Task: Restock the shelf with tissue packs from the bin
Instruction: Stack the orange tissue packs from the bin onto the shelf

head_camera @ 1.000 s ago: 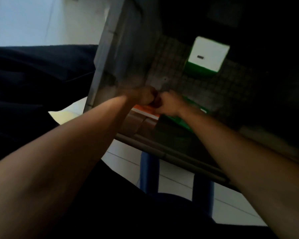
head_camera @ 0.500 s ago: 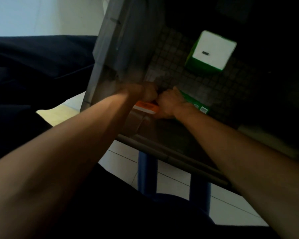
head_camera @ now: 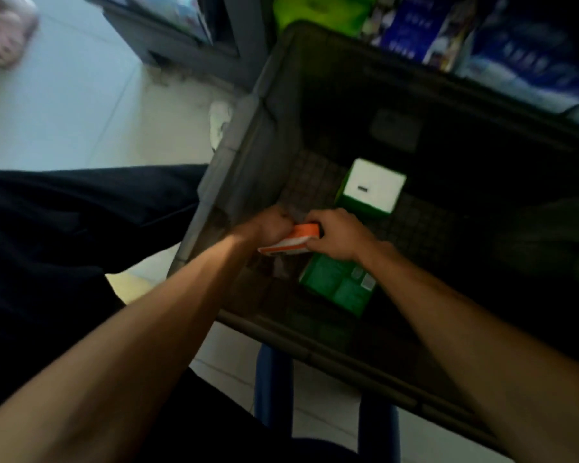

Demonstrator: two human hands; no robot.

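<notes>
The dark bin [head_camera: 234, 168] fills most of the view, its far right side lost in shadow. Blurred blue packs on the shelf [head_camera: 502, 45] beyond are cut off by the top edge. Inside the bin, a white-topped green pack [head_camera: 370, 188] stands upright and a green pack [head_camera: 335, 285] lies flat, partly under the right wrist. The left hand [head_camera: 273, 225] and right hand [head_camera: 336, 233] are clenched around opposite ends of an orange-and-white tissue pack [head_camera: 291, 242], its long axis running between them.

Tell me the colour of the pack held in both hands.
Orange and white pack, seen in the head view.
</notes>
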